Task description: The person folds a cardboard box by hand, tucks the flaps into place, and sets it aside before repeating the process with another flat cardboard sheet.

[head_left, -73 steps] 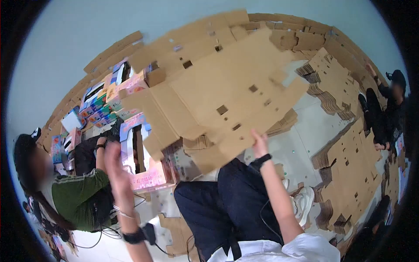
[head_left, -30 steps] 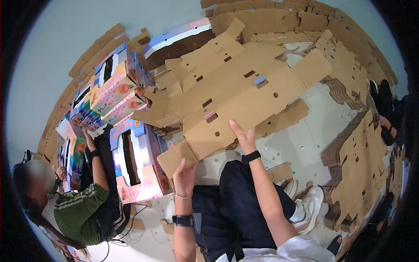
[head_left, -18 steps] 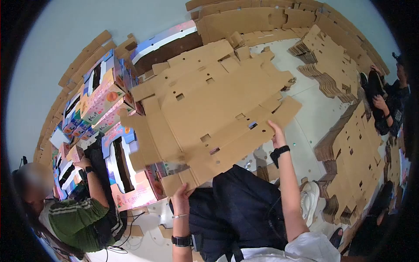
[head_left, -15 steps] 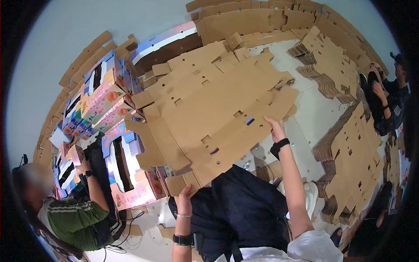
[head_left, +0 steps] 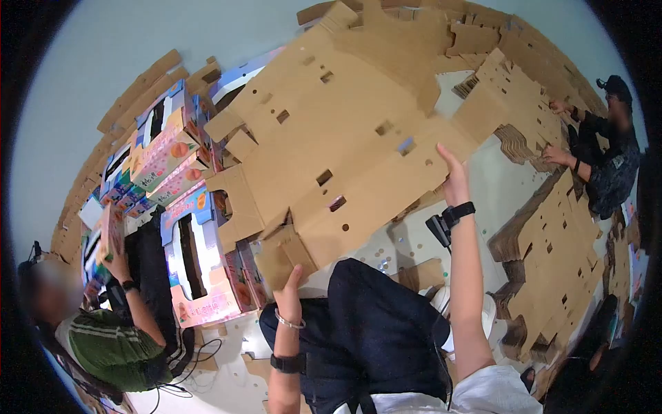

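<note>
A large flat cardboard box blank, brown side up with slots and round holes, stretches in front of me, tilted with its far side raised. My left hand grips a flap at its near left corner, thumb on top and fingers hidden beneath. On the near right edge, my right hand is closed on the sheet, thumb over the top, other fingers mostly behind it. To the left, beside the blank, stands a printed fruit box with a long opening in its top.
Stacked printed boxes stand farther left, near a person in a green top handling a box. Piles of cardboard blanks lie at right, where another person reaches toward one. Cables and punched-out scraps lie on the floor.
The blank's far side has risen and tilted up, with both hands still on it. The person at right has leaned toward a pile; the person at left has lifted a box upright.
</note>
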{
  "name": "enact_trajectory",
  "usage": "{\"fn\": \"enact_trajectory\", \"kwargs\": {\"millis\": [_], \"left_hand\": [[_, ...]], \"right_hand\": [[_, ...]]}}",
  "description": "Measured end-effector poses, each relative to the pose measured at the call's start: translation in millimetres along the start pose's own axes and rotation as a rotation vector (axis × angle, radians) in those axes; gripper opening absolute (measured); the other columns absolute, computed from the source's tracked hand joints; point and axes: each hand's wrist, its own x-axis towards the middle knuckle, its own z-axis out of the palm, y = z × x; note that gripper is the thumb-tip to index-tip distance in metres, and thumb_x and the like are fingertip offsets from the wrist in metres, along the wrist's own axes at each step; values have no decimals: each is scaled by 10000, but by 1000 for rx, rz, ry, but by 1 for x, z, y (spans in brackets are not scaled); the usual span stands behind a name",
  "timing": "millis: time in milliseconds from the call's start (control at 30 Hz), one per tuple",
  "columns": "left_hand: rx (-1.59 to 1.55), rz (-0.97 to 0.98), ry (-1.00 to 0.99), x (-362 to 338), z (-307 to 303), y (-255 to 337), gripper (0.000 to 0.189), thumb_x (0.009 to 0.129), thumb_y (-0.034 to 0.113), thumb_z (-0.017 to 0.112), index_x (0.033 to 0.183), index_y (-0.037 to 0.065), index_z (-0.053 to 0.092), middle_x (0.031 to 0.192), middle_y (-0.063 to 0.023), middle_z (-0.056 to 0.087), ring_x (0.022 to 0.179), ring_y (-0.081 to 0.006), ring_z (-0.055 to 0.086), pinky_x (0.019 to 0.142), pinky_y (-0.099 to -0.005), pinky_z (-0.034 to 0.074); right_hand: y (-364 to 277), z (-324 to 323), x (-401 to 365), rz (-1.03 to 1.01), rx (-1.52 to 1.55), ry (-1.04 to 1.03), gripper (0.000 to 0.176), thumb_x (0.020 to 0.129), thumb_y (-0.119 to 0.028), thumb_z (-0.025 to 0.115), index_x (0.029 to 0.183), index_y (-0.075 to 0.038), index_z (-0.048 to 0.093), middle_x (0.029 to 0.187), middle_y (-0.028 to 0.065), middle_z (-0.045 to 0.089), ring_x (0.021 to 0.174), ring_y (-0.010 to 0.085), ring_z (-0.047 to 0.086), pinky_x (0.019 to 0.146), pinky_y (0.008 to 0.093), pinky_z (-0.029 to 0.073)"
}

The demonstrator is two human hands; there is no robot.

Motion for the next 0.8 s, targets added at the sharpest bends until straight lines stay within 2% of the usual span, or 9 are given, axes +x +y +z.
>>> {"fn": "enact_trajectory", "kwargs": {"millis": [33,67,233,367,433,500,633,700,800], "left_hand": [[74,-137,-10,9,-1,-6,396,799,100,697,1158,17,551,1064,-48,598,930,-156,580,762,-289,489],[87,-56,-17,19,1,-22,304,791,95,696,1064,18,586,952,-25,612,812,-144,593,675,-278,492],[58,15,-27,4,22,-34,242,794,33,648,1019,3,563,903,-43,594,760,-136,585,659,-271,504],[151,23,-60,21,9,-65,248,787,20,641,1017,-9,554,902,-62,599,774,-149,588,682,-290,507],[245,115,-128,37,11,-51,253,783,9,639,1019,-13,551,893,-67,607,781,-169,594,715,-312,508],[140,321,-57,49,19,-35,211,797,16,629,992,-16,554,863,-58,611,765,-182,588,738,-336,500],[104,384,26,98,4,-22,195,809,25,625,991,1,560,845,-61,616,739,-178,601,673,-327,526],[-154,-142,-3,114,-8,-18,249,799,36,652,1023,28,544,893,-82,622,703,-181,624,582,-310,553],[-152,-217,-44,128,-27,-57,318,789,59,682,1057,37,513,897,-95,624,697,-189,650,515,-290,561]], "right_hand": [[19,-17,6,56,-46,78,422,787,-99,685,1163,-13,514,1104,76,586,976,191,590,766,314,510],[56,-44,18,7,-52,107,405,792,-98,677,1159,-17,527,1100,75,593,975,193,591,775,317,508],[109,-122,-6,137,111,211,382,805,-111,667,1159,-28,551,1097,67,606,990,196,591,793,329,506],[105,-127,-16,136,18,243,356,850,-157,624,1180,-50,543,1107,58,610,1021,186,591,853,311,481],[117,-125,-11,195,165,211,396,830,-131,655,1195,-41,530,1127,51,599,1008,189,590,793,326,504],[129,-115,-9,215,186,207,408,831,-148,662,1200,-46,523,1136,48,593,1013,186,589,798,323,504],[168,-84,5,246,110,247,451,818,-175,686,1212,-45,508,1160,58,575,1028,191,582,811,334,505],[175,-66,10,248,38,317,462,814,-173,689,1215,-39,504,1169,70,569,1037,201,578,808,342,509],[181,-66,15,267,-49,388,473,795,-209,714,1204,-73,519,1143,56,579,1035,199,580,753,343,517]]}}
